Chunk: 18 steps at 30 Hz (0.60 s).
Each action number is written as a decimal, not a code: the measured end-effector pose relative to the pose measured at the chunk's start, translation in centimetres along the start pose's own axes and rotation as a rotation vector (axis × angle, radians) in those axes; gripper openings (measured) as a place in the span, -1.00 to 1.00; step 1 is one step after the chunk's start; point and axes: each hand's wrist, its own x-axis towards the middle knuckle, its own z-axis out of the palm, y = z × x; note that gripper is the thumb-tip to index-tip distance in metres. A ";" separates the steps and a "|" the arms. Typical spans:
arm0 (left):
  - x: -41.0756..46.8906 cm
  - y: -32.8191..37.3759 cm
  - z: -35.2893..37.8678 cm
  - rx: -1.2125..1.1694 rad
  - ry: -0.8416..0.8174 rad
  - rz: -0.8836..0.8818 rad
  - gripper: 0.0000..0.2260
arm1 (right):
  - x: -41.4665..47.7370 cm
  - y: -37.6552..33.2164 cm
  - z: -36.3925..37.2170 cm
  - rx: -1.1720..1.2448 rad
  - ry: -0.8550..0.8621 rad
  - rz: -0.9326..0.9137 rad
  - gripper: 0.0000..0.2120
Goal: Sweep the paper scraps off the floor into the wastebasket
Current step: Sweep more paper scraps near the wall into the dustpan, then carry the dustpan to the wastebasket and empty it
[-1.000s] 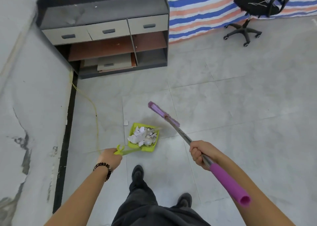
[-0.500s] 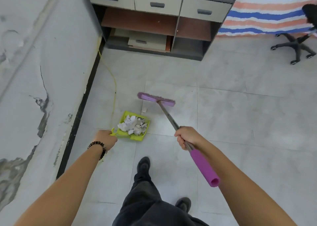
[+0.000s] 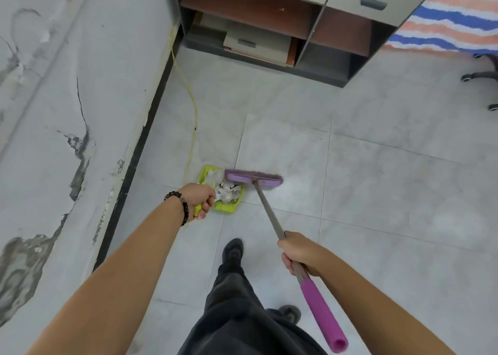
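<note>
Fingers of left hand (image 3: 200, 201) clamped on dustpan (image 3: 229, 207) handle, paper scraps (image 3: 229, 191) just beyond, right hand (image 3: 299, 255) gripping broom (image 3: 250, 176)

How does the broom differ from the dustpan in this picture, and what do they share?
The broom is purple with a long grey shaft; the dustpan is a flat yellow-green tray. The right hand grips the broom; the left hand grips the dustpan. The dustpan holds paper scraps; the broom carries none. Each is held by one hand.
</note>
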 end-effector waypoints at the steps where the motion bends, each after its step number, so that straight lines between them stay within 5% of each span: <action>1: -0.1 0.1 0.5 0.005 0.006 0.010 -0.81 | -0.8 0.2 -0.8 0.031 -0.017 0.004 -0.80; 9: -1.5 -2.4 2.6 0.104 0.022 0.107 -0.80 | -4.9 0.9 -6.8 0.672 0.000 0.123 -0.82; 18: -4.2 -1.4 7.8 0.416 -0.082 0.282 -0.87 | -6.8 4.1 -7.9 0.848 0.121 0.002 -0.82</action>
